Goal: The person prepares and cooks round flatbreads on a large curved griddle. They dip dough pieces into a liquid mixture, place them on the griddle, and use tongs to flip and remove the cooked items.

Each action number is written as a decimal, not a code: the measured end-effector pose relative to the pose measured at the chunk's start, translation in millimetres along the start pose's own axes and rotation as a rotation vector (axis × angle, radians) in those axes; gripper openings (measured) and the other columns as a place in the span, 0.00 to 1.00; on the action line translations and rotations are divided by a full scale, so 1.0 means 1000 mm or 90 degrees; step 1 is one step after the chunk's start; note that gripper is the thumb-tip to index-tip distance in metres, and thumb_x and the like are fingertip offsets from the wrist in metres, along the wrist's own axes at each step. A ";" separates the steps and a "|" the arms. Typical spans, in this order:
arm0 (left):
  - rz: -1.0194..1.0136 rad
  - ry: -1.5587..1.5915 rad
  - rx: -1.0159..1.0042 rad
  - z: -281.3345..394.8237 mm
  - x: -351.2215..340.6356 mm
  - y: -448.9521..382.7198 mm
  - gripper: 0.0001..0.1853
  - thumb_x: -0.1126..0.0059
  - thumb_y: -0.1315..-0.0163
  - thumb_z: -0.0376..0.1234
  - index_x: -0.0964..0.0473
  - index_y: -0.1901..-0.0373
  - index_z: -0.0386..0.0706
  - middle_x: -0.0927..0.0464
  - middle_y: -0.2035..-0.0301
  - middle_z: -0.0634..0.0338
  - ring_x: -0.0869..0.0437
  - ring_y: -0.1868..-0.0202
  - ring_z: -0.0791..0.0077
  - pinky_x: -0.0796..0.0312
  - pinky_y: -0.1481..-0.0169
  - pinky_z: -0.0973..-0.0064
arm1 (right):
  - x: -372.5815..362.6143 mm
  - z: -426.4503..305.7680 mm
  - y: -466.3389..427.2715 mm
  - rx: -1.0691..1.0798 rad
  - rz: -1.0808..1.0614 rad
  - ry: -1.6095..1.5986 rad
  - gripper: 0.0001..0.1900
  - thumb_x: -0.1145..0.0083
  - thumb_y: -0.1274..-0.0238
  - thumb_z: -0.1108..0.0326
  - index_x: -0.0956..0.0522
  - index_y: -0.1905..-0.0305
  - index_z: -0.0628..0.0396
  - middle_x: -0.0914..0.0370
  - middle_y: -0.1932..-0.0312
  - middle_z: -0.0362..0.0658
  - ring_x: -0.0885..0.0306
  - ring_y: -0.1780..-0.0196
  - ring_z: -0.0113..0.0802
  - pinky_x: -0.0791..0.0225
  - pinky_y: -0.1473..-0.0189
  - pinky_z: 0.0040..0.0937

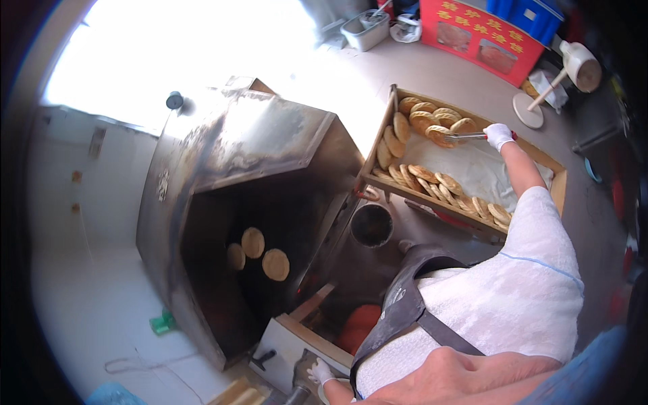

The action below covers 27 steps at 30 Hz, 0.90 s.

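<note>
My right hand, in a white glove, holds metal tongs with a red handle end. Their tips touch a round browned flatbread in a wooden tray. More flatbreads lean along the tray's sides on a white cloth. Low down, my gloved left hand is beside a grey metal fitting; whether it grips this is unclear. Ahead of me stands a metal oven with a dark open mouth. Inside it are three pale flatbreads.
A round dark-mouthed container sits between oven and tray. Near my left hand is a white box with a black handle. Beyond the tray stand a white lamp-like stand, a red printed board, a blue crate and a white tub.
</note>
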<state>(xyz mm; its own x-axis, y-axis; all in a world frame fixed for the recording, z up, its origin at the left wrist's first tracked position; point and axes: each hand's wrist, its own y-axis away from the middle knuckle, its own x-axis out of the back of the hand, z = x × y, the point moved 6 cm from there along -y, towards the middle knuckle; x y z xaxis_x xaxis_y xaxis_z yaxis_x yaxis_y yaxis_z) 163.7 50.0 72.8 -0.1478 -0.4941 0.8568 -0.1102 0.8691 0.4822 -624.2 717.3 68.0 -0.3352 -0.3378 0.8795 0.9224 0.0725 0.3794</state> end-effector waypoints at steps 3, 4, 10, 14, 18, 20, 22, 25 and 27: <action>0.093 0.030 -0.033 -0.019 -0.002 0.017 0.28 0.49 0.35 0.54 0.25 0.38 0.53 0.46 0.27 0.48 0.49 0.27 0.39 0.53 0.26 0.42 | -0.025 0.002 -0.021 0.026 -0.016 -0.016 0.10 0.44 0.40 0.61 0.18 0.57 0.48 0.17 0.57 0.50 0.18 0.52 0.51 0.25 0.51 0.50; 0.113 0.026 -0.046 -0.023 -0.006 0.022 0.27 0.48 0.36 0.53 0.24 0.39 0.53 0.46 0.27 0.47 0.50 0.27 0.39 0.53 0.27 0.41 | -0.037 0.009 -0.022 0.019 -0.024 -0.038 0.13 0.42 0.39 0.58 0.17 0.53 0.49 0.17 0.53 0.49 0.18 0.49 0.49 0.24 0.49 0.48; 0.111 0.063 -0.042 -0.037 -0.040 0.054 0.27 0.47 0.35 0.51 0.26 0.38 0.49 0.47 0.28 0.44 0.55 0.26 0.36 0.53 0.28 0.38 | -0.128 0.033 0.037 -0.121 0.103 -0.214 0.35 0.42 0.36 0.54 0.41 0.27 0.50 0.29 0.40 0.58 0.26 0.41 0.58 0.31 0.42 0.52; 0.203 0.153 -0.111 -0.044 -0.050 0.083 0.27 0.46 0.36 0.48 0.26 0.39 0.45 0.48 0.28 0.41 0.57 0.26 0.33 0.54 0.28 0.37 | -0.140 -0.081 0.118 0.006 0.196 -0.377 0.34 0.42 0.35 0.63 0.42 0.27 0.50 0.28 0.42 0.57 0.26 0.43 0.56 0.32 0.42 0.48; 0.284 0.218 -0.144 -0.073 -0.057 0.115 0.26 0.45 0.36 0.46 0.25 0.40 0.43 0.49 0.29 0.38 0.56 0.27 0.31 0.54 0.28 0.36 | -0.060 -0.277 0.218 0.404 0.181 -0.432 0.32 0.41 0.38 0.67 0.38 0.29 0.51 0.26 0.44 0.57 0.27 0.39 0.54 0.34 0.38 0.41; 0.293 0.227 -0.141 -0.090 -0.060 0.125 0.26 0.43 0.37 0.45 0.25 0.40 0.43 0.48 0.29 0.37 0.55 0.27 0.31 0.53 0.28 0.38 | -0.016 -0.368 0.274 0.552 0.069 -0.448 0.33 0.40 0.39 0.66 0.38 0.29 0.52 0.29 0.38 0.57 0.30 0.36 0.53 0.35 0.36 0.39; 0.346 0.268 -0.153 -0.107 -0.060 0.132 0.25 0.43 0.37 0.44 0.25 0.40 0.42 0.47 0.29 0.37 0.55 0.27 0.30 0.52 0.28 0.38 | 0.029 -0.445 0.342 0.771 0.097 -0.492 0.32 0.37 0.42 0.67 0.34 0.32 0.54 0.25 0.46 0.55 0.25 0.44 0.54 0.32 0.42 0.42; 0.408 0.327 -0.149 -0.136 -0.061 0.144 0.24 0.41 0.39 0.39 0.25 0.42 0.42 0.46 0.30 0.37 0.53 0.28 0.30 0.51 0.28 0.38 | 0.055 -0.530 0.422 0.921 0.103 -0.372 0.35 0.34 0.45 0.62 0.34 0.32 0.53 0.22 0.50 0.52 0.25 0.48 0.52 0.30 0.46 0.43; 0.447 0.354 -0.149 -0.156 -0.061 0.157 0.23 0.40 0.39 0.37 0.25 0.43 0.41 0.46 0.30 0.37 0.52 0.28 0.29 0.50 0.28 0.38 | 0.057 -0.575 0.463 0.973 0.104 -0.343 0.34 0.34 0.45 0.60 0.33 0.33 0.53 0.22 0.50 0.50 0.26 0.48 0.52 0.30 0.46 0.44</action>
<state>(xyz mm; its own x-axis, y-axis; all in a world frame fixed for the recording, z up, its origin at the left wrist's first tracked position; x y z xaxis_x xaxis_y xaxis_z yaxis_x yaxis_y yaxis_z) 308.7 220.1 124.6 0.3942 0.1771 0.9018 0.0365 0.9775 -0.2079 -106.2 191.6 128.6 -0.5858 0.0920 0.8052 0.0241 0.9951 -0.0961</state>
